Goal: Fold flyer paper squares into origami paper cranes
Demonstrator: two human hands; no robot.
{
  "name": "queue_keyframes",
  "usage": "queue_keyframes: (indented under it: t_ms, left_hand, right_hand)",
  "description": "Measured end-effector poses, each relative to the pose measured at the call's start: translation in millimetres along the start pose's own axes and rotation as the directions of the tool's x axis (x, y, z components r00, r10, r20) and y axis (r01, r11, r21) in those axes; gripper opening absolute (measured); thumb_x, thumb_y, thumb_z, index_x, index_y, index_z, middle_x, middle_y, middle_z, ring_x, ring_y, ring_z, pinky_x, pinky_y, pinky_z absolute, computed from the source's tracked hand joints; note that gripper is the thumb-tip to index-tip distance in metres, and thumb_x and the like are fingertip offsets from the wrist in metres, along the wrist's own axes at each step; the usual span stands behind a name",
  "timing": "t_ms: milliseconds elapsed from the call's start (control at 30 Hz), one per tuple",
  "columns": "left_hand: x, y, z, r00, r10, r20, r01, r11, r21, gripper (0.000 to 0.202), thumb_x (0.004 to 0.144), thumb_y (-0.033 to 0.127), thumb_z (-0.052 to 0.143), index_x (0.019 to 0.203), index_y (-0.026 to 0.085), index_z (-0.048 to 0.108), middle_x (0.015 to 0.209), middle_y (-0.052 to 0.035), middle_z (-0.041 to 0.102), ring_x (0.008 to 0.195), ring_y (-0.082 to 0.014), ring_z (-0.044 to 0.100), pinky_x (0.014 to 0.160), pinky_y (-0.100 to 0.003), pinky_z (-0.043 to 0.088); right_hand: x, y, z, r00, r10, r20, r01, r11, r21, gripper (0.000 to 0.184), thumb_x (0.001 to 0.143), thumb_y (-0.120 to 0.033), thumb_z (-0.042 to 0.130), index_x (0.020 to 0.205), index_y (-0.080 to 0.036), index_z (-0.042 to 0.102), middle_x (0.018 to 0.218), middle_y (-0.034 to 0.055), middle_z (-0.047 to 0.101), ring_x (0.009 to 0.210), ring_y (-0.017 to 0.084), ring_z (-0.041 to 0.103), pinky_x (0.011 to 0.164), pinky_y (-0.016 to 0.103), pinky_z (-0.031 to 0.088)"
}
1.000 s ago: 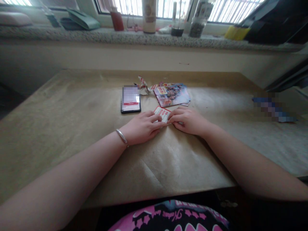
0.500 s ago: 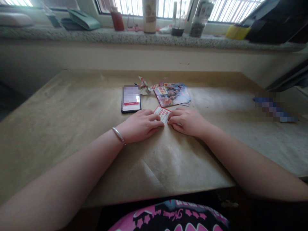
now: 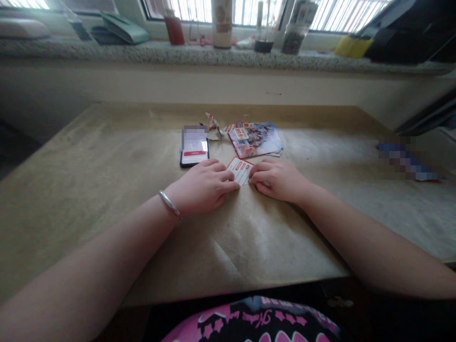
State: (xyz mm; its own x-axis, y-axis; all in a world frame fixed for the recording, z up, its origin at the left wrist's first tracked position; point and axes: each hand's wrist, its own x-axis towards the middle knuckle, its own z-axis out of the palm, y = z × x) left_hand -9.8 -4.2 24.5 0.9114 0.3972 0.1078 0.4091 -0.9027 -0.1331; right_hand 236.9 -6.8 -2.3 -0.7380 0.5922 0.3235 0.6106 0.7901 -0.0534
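A small white card (image 3: 241, 170) with a red border and red printed marks lies flat on the table between my hands. My left hand (image 3: 208, 186), with a silver bangle at the wrist, rests at its left edge; its thumb and fingers are apart, fingertips touching the card. At the right edge, my right hand (image 3: 276, 179) has its fingers bunched together on the card's corner. Just beyond my left hand is a phone (image 3: 194, 159) with a lit screen, partly blurred out. Behind the card lies a stack of colourful printed cards (image 3: 258, 140).
Crumpled wrapper pieces (image 3: 214, 130) lie between phone and stack. A blurred-out strip (image 3: 409, 161) is at the table's right. The brown-covered table (image 3: 117, 156) meets a wall, above which a stone windowsill (image 3: 160, 53) carries bottles, a red cup (image 3: 174, 31) and a yellow object (image 3: 352, 46).
My left hand has shifted slightly left, so more of the card's face shows. My right hand and the things on the table stay where they were.
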Motion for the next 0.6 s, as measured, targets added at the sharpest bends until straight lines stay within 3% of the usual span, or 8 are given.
queue_keyframes:
  t_ms: [600]
  left_hand:
    - [-9.4,3.1,-9.9,0.99,-0.09,0.111,0.094,0.995,-0.028,0.034,0.084,0.014,0.052,0.111,0.027,0.068,0.107,-0.0023,0.069,0.098,-0.0206,0.061,0.095,-0.038,0.042]
  right_hand:
    - [-1.1,0.4,-0.4,1.0,-0.01,0.005,0.01,1.0,-0.004,0.023,0.086,-0.017,0.05,0.087,-0.021,0.073,0.095,0.0061,0.071,0.085,0.02,0.06,0.076,0.031,0.046]
